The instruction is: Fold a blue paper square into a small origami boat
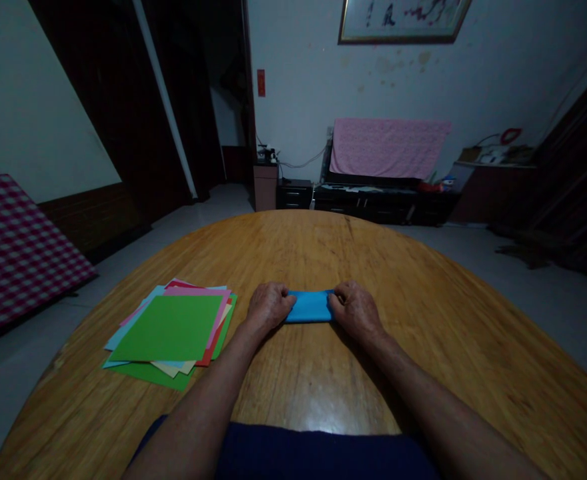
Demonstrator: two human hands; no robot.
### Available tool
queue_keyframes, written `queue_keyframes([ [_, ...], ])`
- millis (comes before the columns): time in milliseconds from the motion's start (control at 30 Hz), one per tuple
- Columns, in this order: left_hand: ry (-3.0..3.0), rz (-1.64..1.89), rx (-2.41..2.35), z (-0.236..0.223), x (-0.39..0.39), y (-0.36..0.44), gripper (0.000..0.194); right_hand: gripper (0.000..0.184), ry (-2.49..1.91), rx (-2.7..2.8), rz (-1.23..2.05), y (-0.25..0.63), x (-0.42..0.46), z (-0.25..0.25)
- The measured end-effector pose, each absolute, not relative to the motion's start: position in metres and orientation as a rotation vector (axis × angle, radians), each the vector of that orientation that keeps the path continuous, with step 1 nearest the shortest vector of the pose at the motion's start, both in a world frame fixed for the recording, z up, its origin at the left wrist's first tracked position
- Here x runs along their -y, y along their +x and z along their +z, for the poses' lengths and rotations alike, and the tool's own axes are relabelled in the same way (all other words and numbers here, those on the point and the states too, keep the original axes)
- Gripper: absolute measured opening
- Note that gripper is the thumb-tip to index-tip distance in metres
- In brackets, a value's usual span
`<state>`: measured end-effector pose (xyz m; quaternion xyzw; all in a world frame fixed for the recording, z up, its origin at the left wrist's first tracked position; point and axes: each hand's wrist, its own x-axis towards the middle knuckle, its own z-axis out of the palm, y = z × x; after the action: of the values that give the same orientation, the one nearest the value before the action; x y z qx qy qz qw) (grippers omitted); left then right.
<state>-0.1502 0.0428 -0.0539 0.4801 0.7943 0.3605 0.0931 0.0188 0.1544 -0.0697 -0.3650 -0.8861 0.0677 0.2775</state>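
Note:
A folded sheet of blue paper lies in front of me on the wooden table, its long side running left to right. My left hand grips its left end, thumb on top and the other fingers curled. At the opposite end, my right hand pinches the paper the same way, with the thumb pointing inward. The parts of the paper under both hands are hidden. Left of my left forearm sits a loose stack of coloured paper, a green sheet uppermost, with pink, red, cream and light blue edges showing beneath.
The round wooden table has its far edge ahead of me. Beyond it stand a low black cabinet and a pink cloth draped over a screen-like shape. A red checked cloth covers something at the left.

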Motion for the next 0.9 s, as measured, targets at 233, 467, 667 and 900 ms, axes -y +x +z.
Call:
queue_keyframes([
  [233, 1.382, 1.059, -2.365, -0.053, -0.041, -0.144, 0.018, 0.014, -1.014, 2.424, 0.125, 0.018, -0.150, -0.071],
  [467, 1.565, 0.875, -2.477, -0.054, -0.040, -0.142, 0.014, 0.024, -0.980, 2.418, 0.071, 0.016, -0.143, -0.064],
  [667, 1.627, 0.817, -2.506, -0.057, -0.040, -0.141, 0.014, 0.023, -0.843, 2.689, -0.165, 0.011, -0.136, -0.049],
  [900, 1.672, 0.764, -2.499, -0.052, -0.035, -0.136, 0.036, 0.024, -0.822, 2.747, -0.113, 0.008, -0.133, -0.049],
])
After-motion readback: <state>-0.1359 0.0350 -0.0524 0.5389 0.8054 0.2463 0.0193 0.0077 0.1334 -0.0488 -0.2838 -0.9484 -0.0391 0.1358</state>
